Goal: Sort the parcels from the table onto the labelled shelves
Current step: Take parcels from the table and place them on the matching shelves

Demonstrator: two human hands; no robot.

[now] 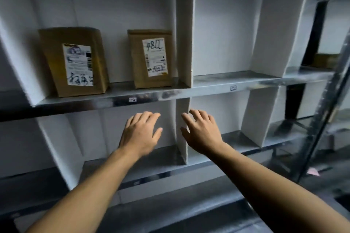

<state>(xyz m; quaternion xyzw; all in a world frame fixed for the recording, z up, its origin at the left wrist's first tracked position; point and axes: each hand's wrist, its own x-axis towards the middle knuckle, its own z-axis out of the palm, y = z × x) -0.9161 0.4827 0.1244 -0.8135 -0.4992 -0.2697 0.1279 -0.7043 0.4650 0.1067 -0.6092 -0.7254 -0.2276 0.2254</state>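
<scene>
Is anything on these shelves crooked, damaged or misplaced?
Nothing stands out. The larger parcel and the smaller parcel stand upright and apart in the upper left compartment, labels facing out. Left hand and right hand are empty.

Head camera, close, facing shelves (208, 90)

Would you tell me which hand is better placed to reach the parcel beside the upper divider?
Probably the left hand: open, directly below that parcel; the right hand is right of the divider.
</scene>
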